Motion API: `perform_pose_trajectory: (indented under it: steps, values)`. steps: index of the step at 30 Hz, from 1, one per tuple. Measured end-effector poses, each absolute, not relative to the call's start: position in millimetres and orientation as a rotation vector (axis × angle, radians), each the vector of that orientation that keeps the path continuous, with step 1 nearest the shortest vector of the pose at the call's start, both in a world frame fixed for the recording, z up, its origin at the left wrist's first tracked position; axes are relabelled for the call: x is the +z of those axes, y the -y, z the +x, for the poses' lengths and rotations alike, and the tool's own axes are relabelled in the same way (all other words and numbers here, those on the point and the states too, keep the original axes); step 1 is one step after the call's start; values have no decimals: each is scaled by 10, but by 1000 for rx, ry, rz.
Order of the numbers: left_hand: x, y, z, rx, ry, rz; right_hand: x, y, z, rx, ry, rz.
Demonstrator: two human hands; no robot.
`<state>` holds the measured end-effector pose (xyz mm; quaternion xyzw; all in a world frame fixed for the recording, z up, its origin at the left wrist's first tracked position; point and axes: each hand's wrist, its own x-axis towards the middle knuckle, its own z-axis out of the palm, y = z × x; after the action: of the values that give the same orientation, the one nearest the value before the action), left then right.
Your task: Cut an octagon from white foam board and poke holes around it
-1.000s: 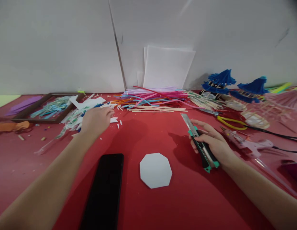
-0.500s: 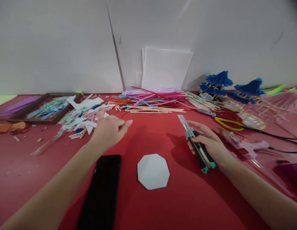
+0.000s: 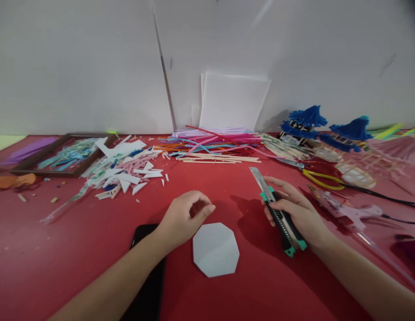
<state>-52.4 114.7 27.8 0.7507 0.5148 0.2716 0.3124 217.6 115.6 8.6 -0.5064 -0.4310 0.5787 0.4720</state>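
Has a phone [image 3: 150,290] nearest, then an octagon [image 3: 216,250] flat on the table [image 3: 200,305]. Holds the left hand [image 3: 182,219] by the octagon's far left edge, with fingers loosely curled round nothing visible. Grips a cutter [image 3: 287,236] in the right hand [image 3: 302,218] with closed fingers, blade [image 3: 260,179] out. Beyond, has a glue gun [image 3: 356,215], scraps [image 3: 123,174], then pipe cleaners [image 3: 220,139] and, against the wall [image 3: 93,67], paper [image 3: 234,102].

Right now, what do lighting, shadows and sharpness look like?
Head view: dim light; soft shadow on the red table left of the utility knife; pale streak, likely glare, high on the wall; pink model looks hazy near the right edge.
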Motion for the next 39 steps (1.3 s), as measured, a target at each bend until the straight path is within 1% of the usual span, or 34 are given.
perform_pose_trajectory:
  steps: [3,6,8,10,17,21,23,29,33,39]
  values:
    - [304,-1073,-543,632,-1184,2123,113,-1136,2128,1475,1053,-1237]
    - [374,-997,-559,350,-951,2249,101,-1149,2117,1521,1074,-1231]
    - [396,-969,-561,156,-876,2296,74,-1167,2126,1541,1070,-1227]
    - [384,-968,-559,100,-875,2312,44,-1183,2140,1539,1045,-1242]
    - [292,-996,-534,358,-870,2250,36,-1157,2157,1494,1108,-1321]
    - [231,-1026,-508,667,-961,1674,71,-1087,2040,1560,866,-1207]
    - [173,-1084,-521,754,-1001,1418,90,-1029,1927,1597,762,-1130]
    - [90,-1248,-606,909,-1028,1134,111,-857,1640,1767,889,-1128]
    - [170,-1206,-596,953,-1002,1045,96,-838,1617,1727,981,-1163]
    - [226,-1139,-580,893,-917,1041,89,-871,1663,1732,1021,-1107]
